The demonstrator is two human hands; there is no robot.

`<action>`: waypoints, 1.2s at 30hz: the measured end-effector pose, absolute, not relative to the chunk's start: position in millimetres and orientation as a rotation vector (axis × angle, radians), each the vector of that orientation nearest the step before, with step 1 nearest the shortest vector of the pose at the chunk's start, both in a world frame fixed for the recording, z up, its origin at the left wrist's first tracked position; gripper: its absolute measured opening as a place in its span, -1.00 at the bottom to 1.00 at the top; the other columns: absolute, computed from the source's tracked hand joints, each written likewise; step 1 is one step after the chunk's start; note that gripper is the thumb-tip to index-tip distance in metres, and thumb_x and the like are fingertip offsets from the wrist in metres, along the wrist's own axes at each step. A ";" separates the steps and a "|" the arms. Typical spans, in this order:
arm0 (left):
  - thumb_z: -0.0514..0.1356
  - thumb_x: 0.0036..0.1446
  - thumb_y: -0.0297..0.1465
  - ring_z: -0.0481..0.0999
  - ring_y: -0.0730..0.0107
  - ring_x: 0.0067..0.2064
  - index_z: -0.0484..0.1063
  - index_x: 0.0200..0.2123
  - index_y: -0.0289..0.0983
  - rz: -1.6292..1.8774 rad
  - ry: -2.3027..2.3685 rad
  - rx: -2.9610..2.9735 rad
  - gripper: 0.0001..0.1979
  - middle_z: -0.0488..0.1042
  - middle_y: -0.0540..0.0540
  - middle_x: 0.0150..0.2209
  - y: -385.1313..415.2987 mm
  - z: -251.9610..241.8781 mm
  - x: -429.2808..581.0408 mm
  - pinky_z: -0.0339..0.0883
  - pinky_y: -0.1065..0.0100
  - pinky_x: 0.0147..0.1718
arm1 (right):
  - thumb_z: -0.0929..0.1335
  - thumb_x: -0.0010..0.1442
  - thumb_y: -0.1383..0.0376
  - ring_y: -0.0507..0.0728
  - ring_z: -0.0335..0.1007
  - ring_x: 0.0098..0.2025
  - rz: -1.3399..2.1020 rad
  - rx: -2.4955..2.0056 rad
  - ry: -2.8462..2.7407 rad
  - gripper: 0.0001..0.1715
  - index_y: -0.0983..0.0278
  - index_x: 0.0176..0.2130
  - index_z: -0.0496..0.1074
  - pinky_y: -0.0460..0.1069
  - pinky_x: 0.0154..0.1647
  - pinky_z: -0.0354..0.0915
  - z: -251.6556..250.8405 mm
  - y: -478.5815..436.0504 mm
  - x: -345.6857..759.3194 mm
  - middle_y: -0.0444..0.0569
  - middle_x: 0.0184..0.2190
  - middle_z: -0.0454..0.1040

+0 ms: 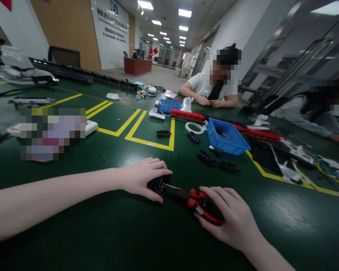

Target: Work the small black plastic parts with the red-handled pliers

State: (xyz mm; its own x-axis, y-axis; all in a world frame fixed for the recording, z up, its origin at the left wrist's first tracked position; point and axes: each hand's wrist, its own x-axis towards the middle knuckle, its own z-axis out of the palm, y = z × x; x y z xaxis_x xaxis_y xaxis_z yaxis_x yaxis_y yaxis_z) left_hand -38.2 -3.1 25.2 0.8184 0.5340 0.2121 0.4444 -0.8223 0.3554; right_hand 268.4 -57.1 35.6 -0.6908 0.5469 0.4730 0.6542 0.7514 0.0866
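My left hand [145,177] is closed around a small black plastic part [159,184], pinning it near the table top; the part's exact kind cannot be made out. In my right hand [231,214] is a pair of red-and-black needle-nose pliers [196,201], gripped by the handles. The pliers' jaws point left and their tips reach into or against the black part, where my fingers partly hide the contact. Beyond my hands, similar black parts [206,159] lie on the green table [115,233].
A blue bin [228,141] with a black piece inside stands ahead right, beside a white ring [194,128]. Farther back is another blue bin [169,105]. Yellow tape [151,144] marks the table. One person [214,82] sits opposite, another [305,109] at the right.
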 end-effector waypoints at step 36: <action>0.31 0.07 -0.08 0.37 0.07 0.13 0.14 0.26 -0.23 0.470 0.714 2.651 -0.23 0.32 -0.24 0.15 -3.5 25.6 -39.1 0.26 0.18 0.06 | 0.40 0.10 0.13 0.10 0.47 -0.35 -0.112 -1.041 -2.536 -0.49 0.27 0.00 0.33 -0.01 -0.39 0.38 35.3 -58.6 267.6 0.02 -0.25 0.54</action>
